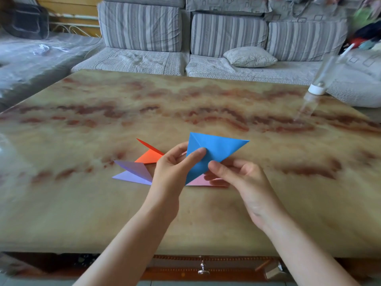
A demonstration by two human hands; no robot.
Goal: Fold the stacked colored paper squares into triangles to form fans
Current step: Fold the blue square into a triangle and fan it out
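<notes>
We're mid-fold at frame centre: left hand (172, 170) and right hand (239, 175) both pinch the blue paper (212, 150). Next, we judge, it needs a firm crease.

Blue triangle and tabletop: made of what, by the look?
Blue triangle: thin paper, matte, going by the sharp creases and flat colour. Tabletop: polished stone, likely marble, or a marble-look laminate; cream with red-brown veins, glossy enough to mirror the bottle. Which one, the picture does not settle.
</notes>
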